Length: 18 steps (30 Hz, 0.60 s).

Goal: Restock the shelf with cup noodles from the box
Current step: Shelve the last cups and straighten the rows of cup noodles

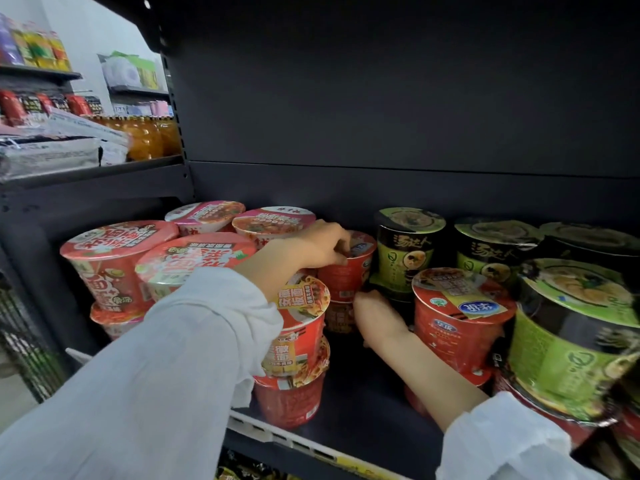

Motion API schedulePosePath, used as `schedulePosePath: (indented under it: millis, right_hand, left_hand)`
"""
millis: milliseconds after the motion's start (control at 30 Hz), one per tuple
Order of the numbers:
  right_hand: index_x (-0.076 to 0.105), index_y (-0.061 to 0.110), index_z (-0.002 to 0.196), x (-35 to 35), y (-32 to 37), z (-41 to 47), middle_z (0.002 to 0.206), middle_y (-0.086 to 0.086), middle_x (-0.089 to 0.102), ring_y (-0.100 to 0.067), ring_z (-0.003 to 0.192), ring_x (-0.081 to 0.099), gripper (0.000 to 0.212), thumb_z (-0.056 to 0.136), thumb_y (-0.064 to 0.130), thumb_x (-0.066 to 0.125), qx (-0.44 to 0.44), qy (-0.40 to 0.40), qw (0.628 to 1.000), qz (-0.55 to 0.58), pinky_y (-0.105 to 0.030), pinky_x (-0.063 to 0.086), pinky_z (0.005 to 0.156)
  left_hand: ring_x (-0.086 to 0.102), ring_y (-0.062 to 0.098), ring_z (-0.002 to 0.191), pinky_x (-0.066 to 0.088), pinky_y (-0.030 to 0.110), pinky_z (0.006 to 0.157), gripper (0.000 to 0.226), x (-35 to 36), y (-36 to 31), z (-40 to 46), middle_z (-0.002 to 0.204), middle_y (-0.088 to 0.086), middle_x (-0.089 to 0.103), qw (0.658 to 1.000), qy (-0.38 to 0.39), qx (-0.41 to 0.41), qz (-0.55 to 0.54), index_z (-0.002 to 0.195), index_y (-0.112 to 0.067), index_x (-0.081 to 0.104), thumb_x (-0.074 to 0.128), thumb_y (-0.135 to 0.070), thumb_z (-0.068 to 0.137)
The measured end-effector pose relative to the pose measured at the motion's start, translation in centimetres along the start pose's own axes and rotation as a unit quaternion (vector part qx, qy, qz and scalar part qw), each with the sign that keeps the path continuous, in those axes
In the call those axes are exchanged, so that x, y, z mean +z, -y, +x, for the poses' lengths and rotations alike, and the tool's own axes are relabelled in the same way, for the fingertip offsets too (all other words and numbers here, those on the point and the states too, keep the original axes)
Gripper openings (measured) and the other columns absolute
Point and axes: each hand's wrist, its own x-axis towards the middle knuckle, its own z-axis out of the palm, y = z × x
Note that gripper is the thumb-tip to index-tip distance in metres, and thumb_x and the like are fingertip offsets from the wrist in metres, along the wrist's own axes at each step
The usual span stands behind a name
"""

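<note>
A red cup noodle [346, 271] stands on top of another red cup [339, 317] deep on the dark shelf [346, 410]. My left hand [320, 245] grips the top rim of the upper cup, fingers curled over its lid. My right hand [375, 315] reaches in low beside the lower cup, its fingers hidden behind it. Both arms wear white sleeves. The box is out of view.
Stacked red cups [299, 344] stand in front at the left, more red-and-pink cups [114, 261] further left. Another red stack [457, 317] and green-black cups [568, 337] fill the right. Bottles [149, 136] sit on a neighbouring shelf at the left.
</note>
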Motion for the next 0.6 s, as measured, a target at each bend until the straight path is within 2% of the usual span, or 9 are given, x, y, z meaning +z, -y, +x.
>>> schedulePosePath:
  millis: [100, 167, 200, 233, 300, 400, 467, 533, 600]
  right_hand:
    - [0.048, 0.002, 0.127, 0.2, -0.1, 0.5, 0.120, -0.013, 0.056, -0.023, 0.106, 0.059, 0.033, 0.095, 0.003, 0.045, 0.013, -0.015, 0.999, 0.040, -0.022, 0.047, 0.089]
    - [0.054, 0.001, 0.123, 0.7, -0.6, 1.0, 0.085, 0.001, 0.058, -0.013, 0.072, 0.057, 0.034, 0.098, 0.019, 0.040, 0.039, -0.024, 0.988, 0.145, -0.008, 0.047, 0.054]
    - [0.055, 0.001, 0.122, 0.6, -0.7, 0.9, 0.073, 0.006, 0.050, -0.009, 0.060, 0.048, 0.038, 0.098, 0.024, 0.036, 0.061, -0.030, 0.981, 0.181, -0.009, 0.042, 0.041]
    - [0.055, 0.000, 0.121, 0.8, -0.9, 1.0, 0.069, 0.006, 0.045, -0.009, 0.057, 0.043, 0.041, 0.098, 0.026, 0.034, 0.075, -0.026, 0.978, 0.195, -0.014, 0.040, 0.041]
    - [0.054, -0.001, 0.123, 0.5, -1.2, 1.0, 0.075, 0.004, 0.050, -0.013, 0.063, 0.048, 0.041, 0.098, 0.025, 0.034, 0.035, -0.025, 0.991, 0.124, -0.023, 0.043, 0.055]
    - [0.046, 0.001, 0.128, 0.0, -0.5, 0.3, 0.122, -0.012, 0.053, -0.024, 0.111, 0.054, 0.033, 0.096, 0.007, 0.046, -0.009, 0.009, 0.998, -0.069, -0.030, 0.044, 0.093]
    - [0.045, 0.002, 0.129, 0.4, -0.4, 0.7, 0.129, -0.014, 0.049, -0.024, 0.118, 0.052, 0.034, 0.096, 0.003, 0.043, -0.016, -0.007, 0.995, -0.101, -0.029, 0.042, 0.097]
    - [0.049, 0.003, 0.127, 0.7, -1.0, 1.3, 0.108, -0.004, 0.058, -0.017, 0.095, 0.059, 0.032, 0.098, 0.013, 0.039, -0.037, -0.020, 0.999, -0.033, -0.020, 0.050, 0.077]
    - [0.056, 0.004, 0.122, 0.9, -1.5, 1.4, 0.076, 0.007, 0.052, -0.007, 0.063, 0.050, 0.039, 0.098, 0.025, 0.034, -0.014, -0.038, 0.997, 0.072, -0.011, 0.042, 0.044]
  left_hand:
    - [0.059, 0.026, 0.097, 0.042, 0.030, 0.069, 0.041, 0.2, -1.4, 0.7, 0.098, 0.004, 0.060, 0.998, -0.041, -0.012, 0.042, 0.093, -0.018, 0.059, 0.060, -0.058, 0.080]
    - [0.058, 0.032, 0.104, 0.045, 0.035, 0.075, 0.054, 0.9, -2.3, 1.3, 0.112, 0.011, 0.059, 0.990, -0.066, -0.011, 0.121, 0.113, -0.014, 0.055, 0.054, -0.059, 0.084]
    - [0.057, 0.034, 0.109, 0.046, 0.037, 0.080, 0.053, 1.3, -2.4, 1.6, 0.120, 0.013, 0.057, 0.987, -0.065, -0.006, 0.147, 0.124, -0.013, 0.051, 0.051, -0.053, 0.089]
    - [0.055, 0.034, 0.112, 0.045, 0.037, 0.085, 0.049, 1.5, -2.3, 1.8, 0.125, 0.014, 0.055, 0.986, -0.054, 0.002, 0.156, 0.131, -0.015, 0.047, 0.048, -0.046, 0.093]
    - [0.051, 0.032, 0.117, 0.042, 0.035, 0.093, 0.041, 1.4, -1.5, 1.6, 0.131, 0.014, 0.050, 0.993, -0.010, 0.017, 0.118, 0.137, -0.021, 0.047, 0.044, -0.033, 0.098]
    - [0.047, 0.027, 0.124, 0.038, 0.029, 0.097, 0.043, 0.5, -0.5, 0.9, 0.139, 0.008, 0.047, 0.998, 0.038, 0.024, 0.043, 0.138, -0.026, 0.047, 0.049, -0.016, 0.096]
    - [0.050, 0.024, 0.121, 0.041, 0.028, 0.094, 0.046, 0.1, -0.2, 0.6, 0.141, 0.006, 0.047, 0.998, 0.042, 0.028, 0.025, 0.136, -0.027, 0.049, 0.050, -0.007, 0.094]
    - [0.054, 0.024, 0.113, 0.049, 0.029, 0.086, 0.051, -0.1, -0.2, 0.4, 0.141, 0.005, 0.047, 0.999, 0.039, 0.028, 0.006, 0.132, -0.027, 0.052, 0.047, 0.002, 0.091]
    - [0.056, 0.018, 0.093, 0.048, 0.022, 0.060, 0.053, 0.0, 0.0, 0.4, 0.139, 0.005, 0.046, 0.999, 0.034, 0.026, -0.014, 0.127, -0.026, 0.053, 0.043, 0.008, 0.088]
